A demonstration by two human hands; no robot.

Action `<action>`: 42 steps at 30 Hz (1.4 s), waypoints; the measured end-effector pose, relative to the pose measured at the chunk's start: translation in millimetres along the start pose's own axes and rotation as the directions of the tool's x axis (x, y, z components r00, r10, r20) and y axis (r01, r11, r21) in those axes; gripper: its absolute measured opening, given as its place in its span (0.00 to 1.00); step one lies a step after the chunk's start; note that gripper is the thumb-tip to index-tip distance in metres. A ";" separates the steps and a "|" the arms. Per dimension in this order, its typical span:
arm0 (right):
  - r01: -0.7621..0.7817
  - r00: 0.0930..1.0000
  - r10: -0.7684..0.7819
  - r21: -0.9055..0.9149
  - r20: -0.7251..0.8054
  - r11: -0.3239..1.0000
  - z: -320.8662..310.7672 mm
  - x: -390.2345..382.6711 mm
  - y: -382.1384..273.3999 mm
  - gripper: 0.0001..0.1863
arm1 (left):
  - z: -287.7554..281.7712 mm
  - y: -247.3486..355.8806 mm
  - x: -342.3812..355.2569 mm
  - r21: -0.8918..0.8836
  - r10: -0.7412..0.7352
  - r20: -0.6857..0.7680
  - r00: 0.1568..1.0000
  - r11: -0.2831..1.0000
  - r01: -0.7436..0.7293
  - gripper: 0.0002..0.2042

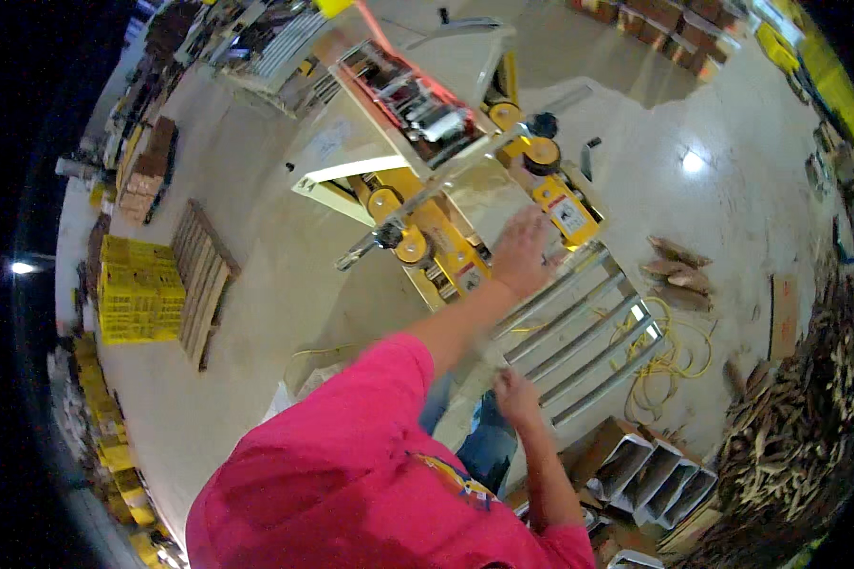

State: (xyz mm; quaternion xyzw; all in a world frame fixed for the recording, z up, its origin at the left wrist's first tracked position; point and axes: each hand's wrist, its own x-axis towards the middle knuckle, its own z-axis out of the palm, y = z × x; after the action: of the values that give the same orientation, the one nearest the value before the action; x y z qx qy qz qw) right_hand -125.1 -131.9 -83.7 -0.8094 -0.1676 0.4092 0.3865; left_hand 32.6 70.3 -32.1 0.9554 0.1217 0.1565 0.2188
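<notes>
My left hand [527, 252] reaches forward with its fingers stretched out, over a flat pale tan surface [489, 201] between the yellow side belts of a carton sealing machine [429, 230]. Whether that surface is a carton top or the machine bed, I cannot tell. The machine's tape head [416, 100], with red edging, rises beyond the hand. Closer to my body, my right hand [516, 396] is curled beside the near left edge of a roller conveyor [579, 332]. What its fingers hold, if anything, is hidden.
Boxes with white liners [650, 474] stand at the lower right, near a heap of brown, root-like pieces [792, 431]. Yellow cable [669, 365] lies coiled beside the rollers. At left are yellow crates [140, 289] and a wooden pallet [202, 280].
</notes>
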 end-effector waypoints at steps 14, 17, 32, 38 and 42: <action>-0.001 0.903 -0.087 0.204 0.421 0.979 316.1 172.9 -380.9 0.18 | -338.8 -418.3 -195.8 -0.345 -0.312 0.034 0.949 0.888 0.304 0.11; 0.384 0.923 -0.382 -0.166 0.046 0.908 352.1 285.6 -484.5 0.14 | -409.3 -552.9 -200.8 -0.274 -0.664 -0.095 0.742 0.734 0.622 0.08; -0.074 0.451 -0.628 -0.728 -0.634 0.682 190.6 867.0 -806.0 0.45 | -467.8 -839.5 -352.5 0.242 -0.911 0.181 0.371 0.407 0.881 0.08; -0.100 0.801 -0.343 -0.674 -0.491 0.732 224.7 944.3 -846.1 0.42 | -440.7 -933.4 -203.0 0.257 -0.780 0.333 0.530 0.615 0.745 0.10; -0.127 0.764 -0.351 -0.660 -0.541 0.740 206.4 968.5 -858.2 0.39 | -445.7 -956.7 86.5 -0.240 -0.689 0.239 0.685 0.641 0.729 0.09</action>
State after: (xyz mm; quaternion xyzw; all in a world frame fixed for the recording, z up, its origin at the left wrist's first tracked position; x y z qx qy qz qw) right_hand 339.9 1091.6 -20.8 -0.9682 -0.2125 -0.0015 0.1319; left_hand -201.7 1102.4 -66.2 0.7903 0.4460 0.0154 0.4198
